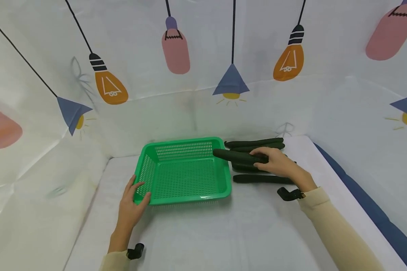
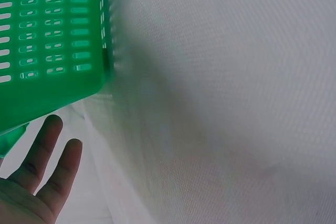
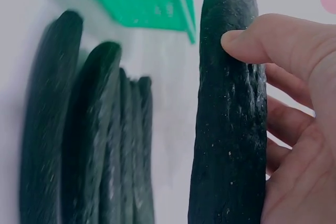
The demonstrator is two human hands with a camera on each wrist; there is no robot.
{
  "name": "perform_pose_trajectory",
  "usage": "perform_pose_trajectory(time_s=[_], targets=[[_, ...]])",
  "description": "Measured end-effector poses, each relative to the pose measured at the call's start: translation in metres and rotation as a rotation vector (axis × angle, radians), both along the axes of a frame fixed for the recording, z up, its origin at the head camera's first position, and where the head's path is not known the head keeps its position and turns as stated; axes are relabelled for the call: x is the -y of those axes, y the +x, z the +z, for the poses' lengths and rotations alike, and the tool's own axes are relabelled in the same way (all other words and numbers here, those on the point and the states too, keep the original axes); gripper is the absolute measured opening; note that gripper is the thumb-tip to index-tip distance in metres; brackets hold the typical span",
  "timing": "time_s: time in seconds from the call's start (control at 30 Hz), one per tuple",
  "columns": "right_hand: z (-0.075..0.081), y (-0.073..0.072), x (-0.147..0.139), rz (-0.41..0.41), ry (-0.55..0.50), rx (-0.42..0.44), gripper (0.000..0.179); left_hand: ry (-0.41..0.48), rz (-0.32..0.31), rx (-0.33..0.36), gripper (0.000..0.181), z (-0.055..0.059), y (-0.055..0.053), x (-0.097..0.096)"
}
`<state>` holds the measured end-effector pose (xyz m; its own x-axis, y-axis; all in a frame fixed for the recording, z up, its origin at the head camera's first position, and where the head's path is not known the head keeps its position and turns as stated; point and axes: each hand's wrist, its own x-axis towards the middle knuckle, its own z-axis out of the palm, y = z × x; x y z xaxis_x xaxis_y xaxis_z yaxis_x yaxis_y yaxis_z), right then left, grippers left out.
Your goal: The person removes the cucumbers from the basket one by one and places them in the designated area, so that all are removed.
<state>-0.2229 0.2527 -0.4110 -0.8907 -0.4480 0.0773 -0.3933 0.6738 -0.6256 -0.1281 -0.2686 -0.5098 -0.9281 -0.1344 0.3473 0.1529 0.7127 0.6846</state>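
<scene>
A dark green cucumber (image 1: pixel 235 155) is in my right hand (image 1: pixel 276 162), raised over others of its kind, with its far end above the basket's right rim. In the right wrist view the thumb presses on the held cucumber (image 3: pixel 228 108) and the fingers wrap behind it. The green plastic basket (image 1: pixel 186 200) has perforated walls and floor. Its front left corner is touched by my left hand (image 1: pixel 130 207), whose fingers are spread over the rim. Two straight fingers (image 2: pixel 60 177) show just outside the basket wall (image 2: pixel 52 95) in the left wrist view.
Several more cucumbers (image 1: pixel 262 179) lie roughly side by side on the white table cover (image 1: pixel 203 237), right of the basket. A white sheet (image 1: pixel 149 124) printed with lamps hangs behind and at both sides. Dark blue fabric (image 1: pixel 363 199) runs along the right edge.
</scene>
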Motion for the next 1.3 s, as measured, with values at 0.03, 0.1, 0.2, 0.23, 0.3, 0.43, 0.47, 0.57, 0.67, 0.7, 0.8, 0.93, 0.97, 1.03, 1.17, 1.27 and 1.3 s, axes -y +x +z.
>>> perform_pose_trajectory(time_s=[0.03, 0.1, 0.2, 0.23, 0.3, 0.43, 0.47, 0.57, 0.67, 0.7, 0.8, 0.93, 0.97, 1.03, 1.17, 1.27, 1.3], targets=[[-0.002, 0.002, -0.005, -0.009, 0.0, -0.003, 0.042, -0.001, -0.004, 0.001, 0.046, 0.0, -0.001, 0.0], [-0.006, 0.005, -0.016, -0.029, 0.01, -0.003, 0.043, -0.009, -0.003, 0.006, 0.046, -0.001, -0.002, -0.001], [-0.013, 0.009, -0.03, -0.035, 0.013, -0.001, 0.044, -0.018, 0.004, 0.004, 0.047, -0.001, -0.003, -0.003], [-0.016, 0.01, -0.033, -0.04, 0.02, 0.004, 0.044, -0.022, 0.009, 0.006, 0.047, -0.001, -0.004, -0.003], [-0.021, 0.014, -0.04, -0.049, 0.024, 0.02, 0.043, -0.028, 0.012, 0.006, 0.047, 0.0, -0.004, -0.003], [-0.035, 0.021, -0.048, -0.049, 0.039, 0.022, 0.041, -0.027, 0.01, 0.008, 0.046, 0.002, -0.002, -0.004], [-0.039, 0.022, -0.049, -0.046, 0.039, 0.02, 0.04, -0.029, 0.011, 0.008, 0.046, 0.002, -0.002, -0.004], [-0.052, 0.027, -0.052, -0.032, 0.045, 0.001, 0.038, -0.029, 0.014, 0.009, 0.046, 0.003, -0.001, -0.004], [-0.062, 0.031, -0.052, -0.016, 0.043, -0.007, 0.037, -0.03, 0.014, 0.008, 0.046, 0.002, 0.0, -0.003], [-0.065, 0.032, -0.052, -0.01, 0.042, -0.004, 0.037, -0.026, 0.011, 0.007, 0.046, 0.002, 0.0, -0.003], [-0.073, 0.036, -0.052, 0.01, 0.039, 0.011, 0.037, -0.025, 0.004, -0.003, 0.047, 0.001, 0.0, -0.003], [-0.084, 0.038, -0.051, 0.025, 0.055, 0.012, 0.036, -0.026, 0.002, -0.01, 0.046, 0.003, 0.001, -0.003], [-0.086, 0.039, -0.052, 0.023, 0.064, 0.011, 0.035, -0.027, 0.003, -0.009, 0.046, 0.003, 0.001, -0.003], [-0.091, 0.04, -0.052, 0.014, 0.082, 0.008, 0.035, -0.025, 0.004, -0.002, 0.047, 0.002, 0.0, -0.003], [-0.096, 0.043, -0.056, -0.017, 0.094, -0.002, 0.036, -0.024, 0.007, 0.01, 0.047, 0.002, 0.0, -0.004], [-0.097, 0.043, -0.058, -0.037, 0.073, -0.029, 0.035, -0.027, 0.012, 0.005, 0.047, 0.003, 0.001, -0.004], [-0.096, 0.042, -0.058, -0.042, 0.063, -0.038, 0.035, -0.028, 0.014, 0.001, 0.047, 0.004, 0.001, -0.004]])
